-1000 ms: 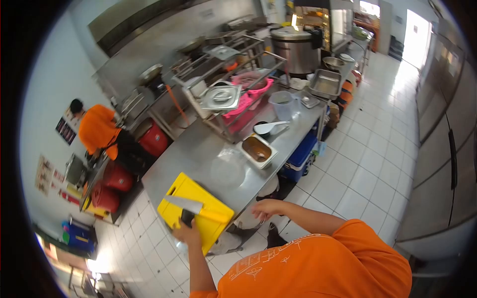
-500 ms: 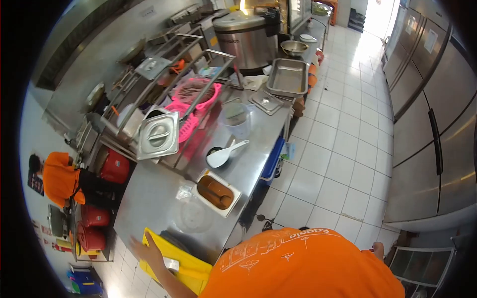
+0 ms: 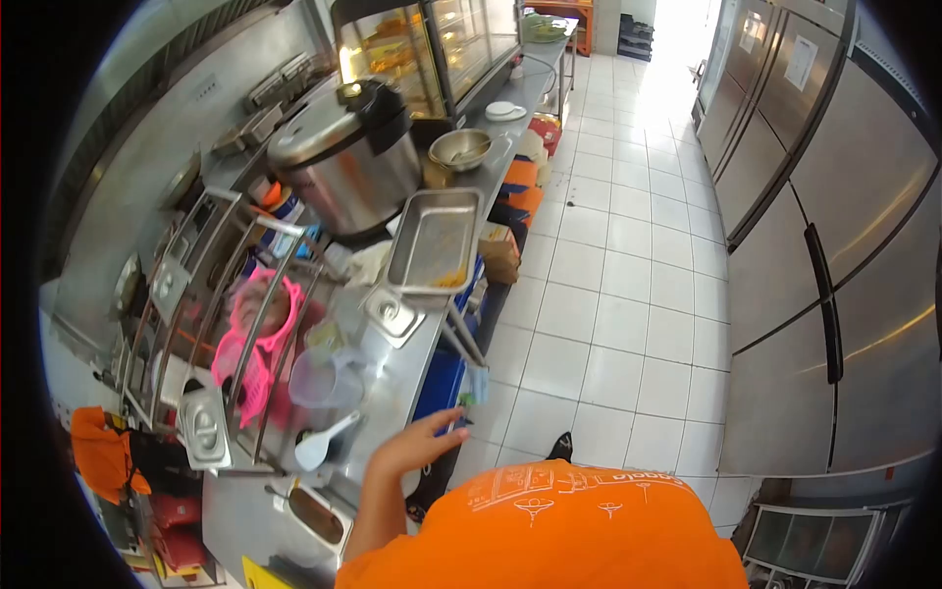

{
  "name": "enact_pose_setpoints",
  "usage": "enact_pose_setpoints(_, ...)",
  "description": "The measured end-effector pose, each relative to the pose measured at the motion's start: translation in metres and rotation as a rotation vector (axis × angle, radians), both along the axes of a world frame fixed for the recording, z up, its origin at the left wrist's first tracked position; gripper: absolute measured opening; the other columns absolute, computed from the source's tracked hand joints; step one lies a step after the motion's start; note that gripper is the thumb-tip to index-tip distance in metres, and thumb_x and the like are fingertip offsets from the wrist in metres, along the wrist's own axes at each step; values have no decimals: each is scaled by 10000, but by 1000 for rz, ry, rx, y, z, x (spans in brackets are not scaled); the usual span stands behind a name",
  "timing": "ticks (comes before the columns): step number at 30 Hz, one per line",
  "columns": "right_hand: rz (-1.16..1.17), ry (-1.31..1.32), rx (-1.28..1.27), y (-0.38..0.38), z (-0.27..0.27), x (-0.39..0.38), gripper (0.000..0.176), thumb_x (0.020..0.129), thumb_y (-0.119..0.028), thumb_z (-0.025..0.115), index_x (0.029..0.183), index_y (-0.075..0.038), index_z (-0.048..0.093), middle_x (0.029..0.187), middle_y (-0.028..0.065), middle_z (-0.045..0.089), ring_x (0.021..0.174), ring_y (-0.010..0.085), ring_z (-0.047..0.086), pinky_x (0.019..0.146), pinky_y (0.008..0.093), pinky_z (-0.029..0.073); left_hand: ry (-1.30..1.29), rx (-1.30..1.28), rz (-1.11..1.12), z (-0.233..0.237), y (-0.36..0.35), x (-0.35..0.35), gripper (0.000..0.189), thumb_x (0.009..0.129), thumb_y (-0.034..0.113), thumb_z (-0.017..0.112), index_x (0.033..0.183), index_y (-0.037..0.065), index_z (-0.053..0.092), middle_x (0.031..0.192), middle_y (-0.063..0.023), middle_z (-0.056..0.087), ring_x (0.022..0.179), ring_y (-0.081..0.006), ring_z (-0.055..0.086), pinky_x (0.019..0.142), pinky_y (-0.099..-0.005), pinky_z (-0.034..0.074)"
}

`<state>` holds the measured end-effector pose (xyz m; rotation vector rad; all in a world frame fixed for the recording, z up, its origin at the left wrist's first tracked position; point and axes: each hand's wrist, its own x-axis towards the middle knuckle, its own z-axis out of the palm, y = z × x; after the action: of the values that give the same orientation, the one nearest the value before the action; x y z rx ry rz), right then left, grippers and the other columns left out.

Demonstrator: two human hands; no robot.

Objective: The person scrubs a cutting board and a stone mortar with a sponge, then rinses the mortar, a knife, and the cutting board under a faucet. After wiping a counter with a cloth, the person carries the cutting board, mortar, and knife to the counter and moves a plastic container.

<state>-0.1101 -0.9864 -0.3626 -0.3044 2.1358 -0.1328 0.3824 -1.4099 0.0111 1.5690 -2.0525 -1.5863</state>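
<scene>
My left hand [image 3: 420,442] is raised at the side of the steel worktable [image 3: 378,393], with fingers loosely stretched and nothing in them. Near it on the table lie a white rice paddle [image 3: 319,444] and a clear plastic jug [image 3: 324,381]. A rectangular steel pan of brown sauce [image 3: 316,515] stands close to my forearm. At the bottom edge, part of a yellow object [image 3: 263,575] shows. My right hand is out of view.
A large rice cooker [image 3: 343,162], a steel tray [image 3: 437,240] and a metal bowl [image 3: 459,150] stand further along. Pink baskets [image 3: 257,324] sit by a metal rack. Steel refrigerators [image 3: 834,245] line the right side of the tiled floor [image 3: 608,324]. A person in orange [image 3: 103,456] is at far left.
My view has turned towards the aisle and moved forward. My left hand has left the yellow object and come up beside the table edge. My right hand has gone out of view.
</scene>
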Motion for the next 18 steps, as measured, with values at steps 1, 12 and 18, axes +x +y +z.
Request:
enact_pose_setpoints(1,30,21,6,-12,-10,-19,359,791,-338,553,956,-20,585,843,140,617,713,298,572,655,394,459,-82,10,-28,-23,-7,-16,692,784,484,556,1261,8,402,1235,-229,458,1143,-326,453,954,-366,346)
enact_pose_setpoints(12,-324,-231,-589,-436,109,-162,248,810,-173,521,982,2,558,798,101,606,684,214,625,519,371,459,-298,138,-161,-39,-160,-120,791,768,540,535,1300,-10,338,1218,-254,463,1134,-322,472,929,-326,375)
enact_pose_setpoints(18,99,121,-319,-446,56,-184,248,743,-122,613,975,-35,618,818,84,636,777,213,621,629,349,475,-424,-19,-330,-54,-316,-175,785,782,564,474,1263,-47,369,1206,-246,475,1119,-338,477,918,-358,387)
